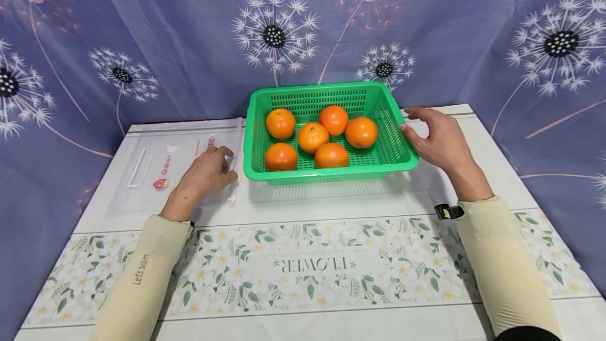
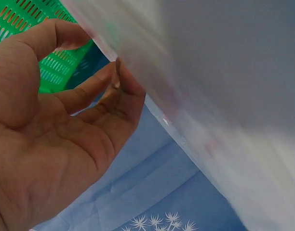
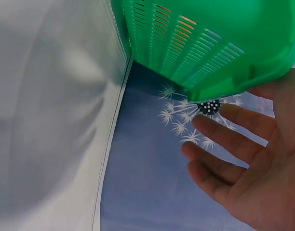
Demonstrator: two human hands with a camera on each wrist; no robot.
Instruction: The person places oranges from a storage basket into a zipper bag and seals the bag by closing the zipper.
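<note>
A green plastic basket [image 1: 331, 175] with slotted sides stands at the back middle of the table, holding several round orange fruits [image 1: 313, 137]. My right hand [image 1: 442, 138] is at the basket's right end, its thumb right at the rim and the other fingers spread loosely. In the right wrist view those fingers [image 3: 224, 134] stand apart below the basket's outer wall. Left of the basket lies a flat clear zip bag [image 1: 134, 193] with small pink and white printed figures. Over its right part hovers my left hand [image 1: 205, 172], fingers loosely bent, thumb apart from them.
The white table carries a floral runner strip [image 1: 317, 267] with the word FLOWER across its front half. A blue-purple curtain [image 1: 199, 25] with dandelion prints hangs directly behind the table and along both sides. A dark band [image 1: 448, 211] sits at my right wrist.
</note>
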